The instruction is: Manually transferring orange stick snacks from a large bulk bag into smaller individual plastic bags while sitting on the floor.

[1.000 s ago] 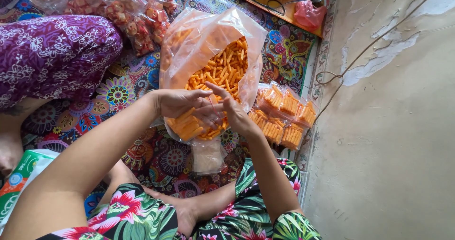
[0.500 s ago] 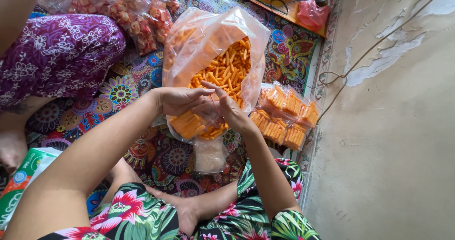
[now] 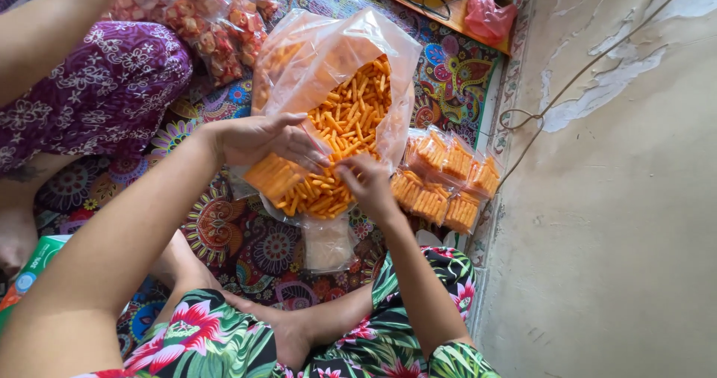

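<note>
So there's a big clear plastic sack [image 3: 351, 57] sitting open on the patterned mat [image 3: 224, 236], loaded with orange snack sticks [image 3: 358, 109]. Just to its right is a row of small sealed packets [image 3: 444, 180] of the same sticks, lined up near the mat's edge by the wall. A stack of empty little clear bags [image 3: 327, 245] lies just below the sack. At the top left there's a pile of bags with reddish-brown snacks [image 3: 202, 27], next to another person's purple flowered clothing [image 3: 89, 87]. A green and white carton [image 3: 30, 273] peeks in at the lower left, and a pink plastic bag [image 3: 489, 19] sits up top on a yellow surface.

The left hand [image 3: 258, 139] is curled around a small clear bag of sticks [image 3: 272, 176], held at the sack's mouth. The right hand [image 3: 366, 184] is pinched shut on the bag's top edge, right over the loose sticks.

Compared to half a second ago, the left hand has slid left and the right hand has dropped lower. Another person's bare arm [image 3: 45, 27] now reaches across the top left corner.
</note>
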